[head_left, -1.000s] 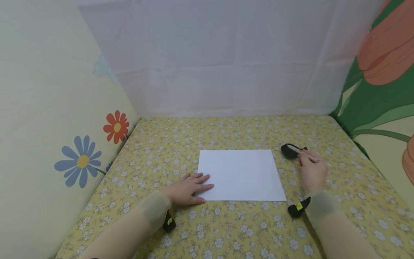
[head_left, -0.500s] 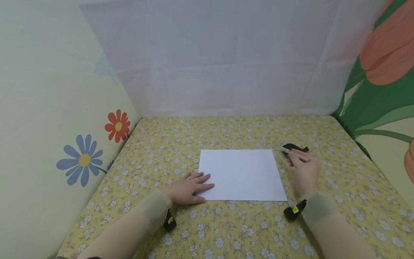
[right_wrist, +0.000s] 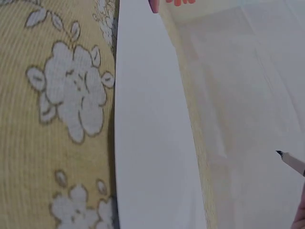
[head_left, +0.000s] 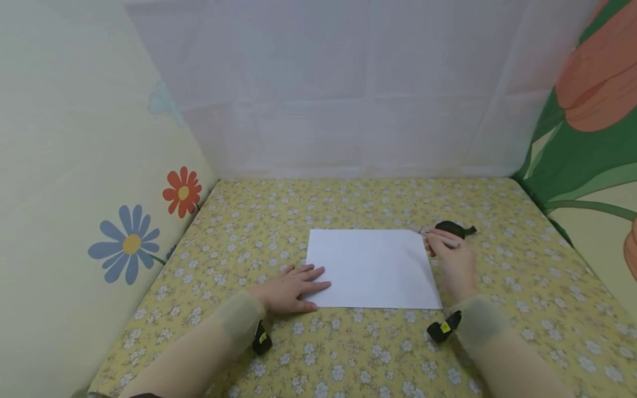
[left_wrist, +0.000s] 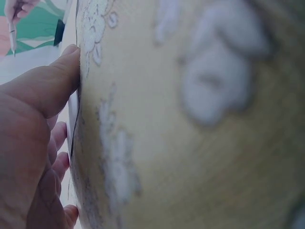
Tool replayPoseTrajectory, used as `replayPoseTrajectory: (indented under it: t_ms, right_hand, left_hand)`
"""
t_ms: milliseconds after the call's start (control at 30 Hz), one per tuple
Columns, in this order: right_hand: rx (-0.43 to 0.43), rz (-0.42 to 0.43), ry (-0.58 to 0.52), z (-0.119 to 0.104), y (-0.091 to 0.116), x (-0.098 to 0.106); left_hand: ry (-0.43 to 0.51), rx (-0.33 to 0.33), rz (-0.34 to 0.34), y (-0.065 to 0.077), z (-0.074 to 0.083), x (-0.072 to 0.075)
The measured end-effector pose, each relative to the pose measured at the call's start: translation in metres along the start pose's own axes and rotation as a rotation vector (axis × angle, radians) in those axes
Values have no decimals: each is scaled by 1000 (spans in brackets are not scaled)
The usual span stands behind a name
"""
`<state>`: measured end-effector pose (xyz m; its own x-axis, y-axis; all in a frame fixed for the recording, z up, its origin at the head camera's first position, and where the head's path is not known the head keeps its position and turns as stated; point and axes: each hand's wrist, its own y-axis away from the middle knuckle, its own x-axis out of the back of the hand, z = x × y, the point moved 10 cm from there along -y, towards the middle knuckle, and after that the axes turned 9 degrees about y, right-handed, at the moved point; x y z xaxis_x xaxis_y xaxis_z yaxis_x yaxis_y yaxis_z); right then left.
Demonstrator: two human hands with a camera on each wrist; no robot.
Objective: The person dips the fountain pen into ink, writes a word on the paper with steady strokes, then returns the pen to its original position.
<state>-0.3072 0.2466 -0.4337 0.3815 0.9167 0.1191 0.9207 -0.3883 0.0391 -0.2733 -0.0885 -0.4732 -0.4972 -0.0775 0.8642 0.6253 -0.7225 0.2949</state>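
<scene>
A blank white sheet of paper (head_left: 370, 268) lies flat on the flowered tablecloth. My left hand (head_left: 290, 290) rests with spread fingers on its left edge, and the left wrist view has the thumb (left_wrist: 57, 76) along that edge. In my right hand (head_left: 457, 268) a slim pale pen (head_left: 445, 239) is pinched, over the paper's far right corner. Its dark pointed tip (right_wrist: 279, 153) shows in the right wrist view, where most of the hand is out of frame. Just behind the right hand sits a black rounded object with a short tail (head_left: 450, 228), partly hidden by it.
Yellow flowered cloth (head_left: 269, 210) covers the table. A white hanging sheet (head_left: 348, 99) stands behind it, with a pale flower-printed panel (head_left: 74, 166) on the left and a tulip-printed one (head_left: 592, 160) on the right. Both wrists wear small black cameras (head_left: 262, 340).
My right hand has moved left with the pen, from over the black object to the paper's far right corner. The left hand has stayed on the paper.
</scene>
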Motion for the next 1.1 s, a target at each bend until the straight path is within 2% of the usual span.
replayPoseTrajectory:
  t_ms: [67, 333, 500, 800, 1100]
  right_hand:
    - [-11, -4, -26, 0, 1, -4]
    - [19, -50, 65, -4, 7, -18]
    - [48, -113, 75, -5, 9, -30]
    - [63, -171, 98, -3, 14, -50]
    - [50, -281, 266, 2, 16, -68]
  left_hand:
    - [-1, 1, -1, 0, 0, 0]
    - [-18, -8, 3, 1, 4, 2]
    - [-20, -6, 4, 1, 4, 2]
    - [-19, -5, 7, 1, 2, 1]
    - [-20, -9, 12, 0, 1, 1]
